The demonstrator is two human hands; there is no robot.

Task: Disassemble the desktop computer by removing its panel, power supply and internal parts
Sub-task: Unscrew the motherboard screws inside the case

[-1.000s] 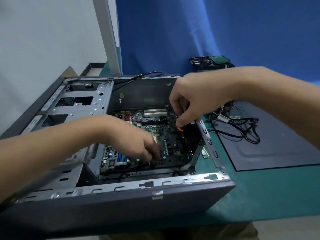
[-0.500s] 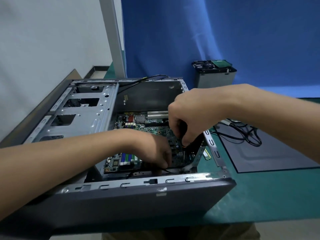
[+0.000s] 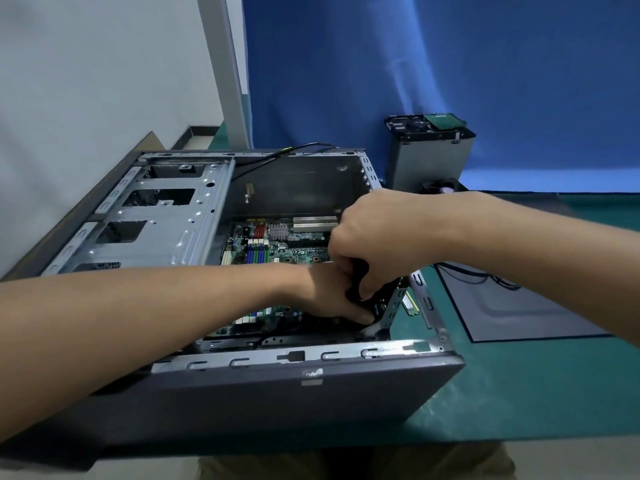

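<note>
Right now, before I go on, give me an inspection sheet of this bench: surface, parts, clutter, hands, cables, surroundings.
Surface: green mat.
Job's things: open computer case on its side, circuit board inside; side panel flat on the mat to its right; grey metal box behind.
Clutter: memory stick on the mat beside the case.
Hands: right hand grips a black tool; left hand reaches in below it, grip hidden.
Cables: black cable over the case's back edge; black wires on the panel.
Surroundings: blue curtain, pale wall.

Soft even light, kinda dim inside the computer case [image 3: 298,188], pale sheen on the blue backdrop [image 3: 398,74], edges warped by the wide lens, everything slightly soft.
</note>
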